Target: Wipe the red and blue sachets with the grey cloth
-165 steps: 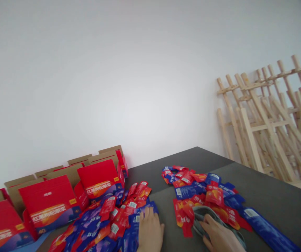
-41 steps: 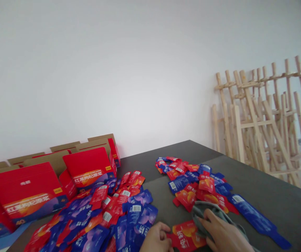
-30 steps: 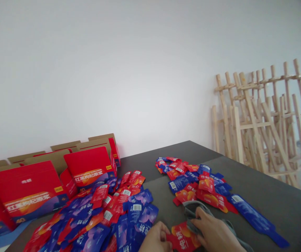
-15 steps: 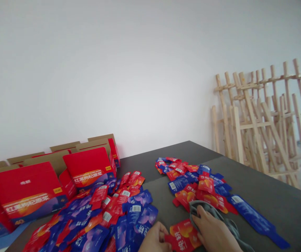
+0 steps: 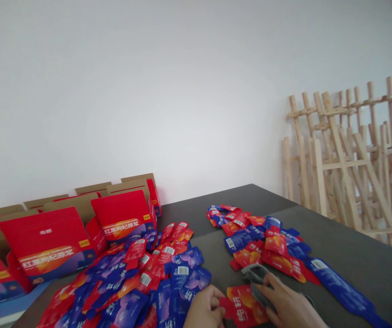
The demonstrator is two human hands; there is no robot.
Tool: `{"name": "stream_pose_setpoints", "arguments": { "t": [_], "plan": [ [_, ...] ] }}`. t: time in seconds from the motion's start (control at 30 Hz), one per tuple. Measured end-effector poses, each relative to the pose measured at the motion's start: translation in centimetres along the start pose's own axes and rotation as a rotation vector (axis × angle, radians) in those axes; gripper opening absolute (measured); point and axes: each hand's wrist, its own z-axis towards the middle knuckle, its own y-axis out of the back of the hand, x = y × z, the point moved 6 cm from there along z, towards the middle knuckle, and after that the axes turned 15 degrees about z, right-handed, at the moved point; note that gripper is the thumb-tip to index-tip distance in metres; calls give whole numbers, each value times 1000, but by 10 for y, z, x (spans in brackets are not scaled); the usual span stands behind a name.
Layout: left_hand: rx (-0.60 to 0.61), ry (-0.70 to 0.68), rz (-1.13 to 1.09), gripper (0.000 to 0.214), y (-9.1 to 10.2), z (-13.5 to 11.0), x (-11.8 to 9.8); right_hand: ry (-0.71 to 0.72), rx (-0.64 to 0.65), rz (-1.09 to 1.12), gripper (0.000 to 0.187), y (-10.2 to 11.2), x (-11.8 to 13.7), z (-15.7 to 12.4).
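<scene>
At the bottom middle, my left hand (image 5: 205, 308) pinches the narrow end of a red sachet (image 5: 243, 310) with orange fruit printed on it. My right hand (image 5: 283, 298) is closed on a crumpled grey cloth (image 5: 260, 294), which lies against the sachet's right side. Fingers of that hand also reach the sachet's right edge. Left of my left hand spreads a large heap of red and blue sachets (image 5: 141, 278). Beyond my right hand lies another loose pile of sachets (image 5: 278, 246), and a long blue sachet (image 5: 343, 284) sits to its right.
Open red cartons (image 5: 50, 241) with brown cardboard insides stand in rows at the left. The dark table (image 5: 196, 230) runs back to a white wall (image 5: 196, 114). Wooden easels (image 5: 339, 159) lean together at the right, past the table's edge.
The view has turned slightly left, so everything sits further right in the picture. The grey cloth has shifted and folded differently under my right hand. My left hand keeps its pinch on the sachet.
</scene>
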Motion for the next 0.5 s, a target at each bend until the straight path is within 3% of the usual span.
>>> {"name": "stream_pose_setpoints", "arguments": {
  "t": [0.13, 0.23, 0.33, 0.4, 0.5],
  "plan": [
    [-249, -245, 144, 24, 29, -10, -18, -93, -97, 17, 37, 25, -37, -2],
    [-384, -488, 371, 30, 38, -21, -35, -105, -155, 37, 37, 37, -44, -3],
    [-229, -552, 663, 32, 20, -19, -37, -56, -93, 45, 40, 30, -23, -2],
    [-109, -534, 792, 29, 7, -15, -32, 26, -2, 36, 44, 12, 2, -2],
    [-59, -512, 894, 20, -3, -13, -28, 169, 81, -47, 41, -26, 38, 0]
  ]
}}
